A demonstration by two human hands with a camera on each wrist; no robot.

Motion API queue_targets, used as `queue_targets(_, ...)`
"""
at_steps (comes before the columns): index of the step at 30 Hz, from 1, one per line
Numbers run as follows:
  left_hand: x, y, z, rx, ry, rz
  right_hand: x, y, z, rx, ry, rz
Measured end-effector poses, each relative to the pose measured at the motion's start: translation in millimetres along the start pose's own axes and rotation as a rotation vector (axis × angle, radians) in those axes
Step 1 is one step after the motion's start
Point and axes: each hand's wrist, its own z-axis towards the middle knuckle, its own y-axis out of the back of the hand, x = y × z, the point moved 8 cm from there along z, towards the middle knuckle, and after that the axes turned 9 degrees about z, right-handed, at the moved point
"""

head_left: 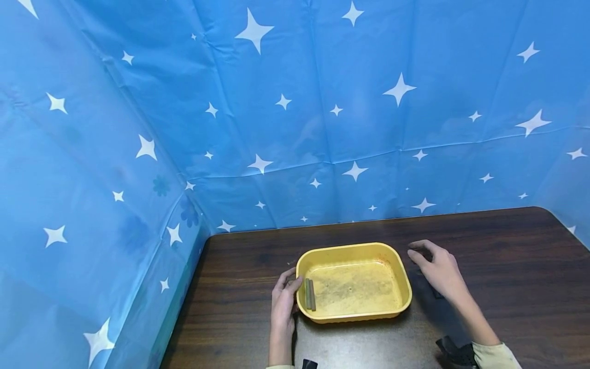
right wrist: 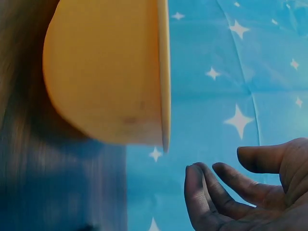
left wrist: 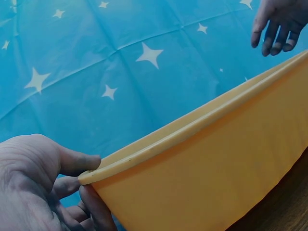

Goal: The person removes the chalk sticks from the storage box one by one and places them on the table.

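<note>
A yellow plastic basin (head_left: 355,313) with rounded corners stands on the table. My left hand (head_left: 282,302) grips its left rim; in the left wrist view the thumb lies over the rim and the fingers sit beneath it. Inside, along the left wall, two short thin sticks lie side by side, a greenish stick (head_left: 308,293) and a brownish stick (head_left: 312,295). To the right of the basin, apart from it, my right hand (head_left: 438,266) hovers with loosely bent fingers and nothing between them. The right wrist view shows a gap between thumb and fingers.
The dark wood-grain table (head_left: 516,266) extends to both sides. Behind and to the left hangs a blue cloth (head_left: 313,133) with white stars. A small black item (head_left: 437,293) is partly hidden beside the right wrist. Black wrist gear (head_left: 456,352) shows at the right sleeve.
</note>
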Motion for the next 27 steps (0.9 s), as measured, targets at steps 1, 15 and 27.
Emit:
queue_targets(1,0.0,0.0,0.3,0.000,-0.002,-0.004,1.7,-3.6,0.3,0.008,-0.003,0.018)
queue_targets(15,0.7,0.9,1.5,0.005,-0.006,-0.011,23.5,-56.1,4.0,0.083,-0.001,0.224)
queue_targets(27,1.9,0.7,2.9,0.005,-0.016,-0.025,41.0,-97.0,9.3,0.140,-0.004,0.341)
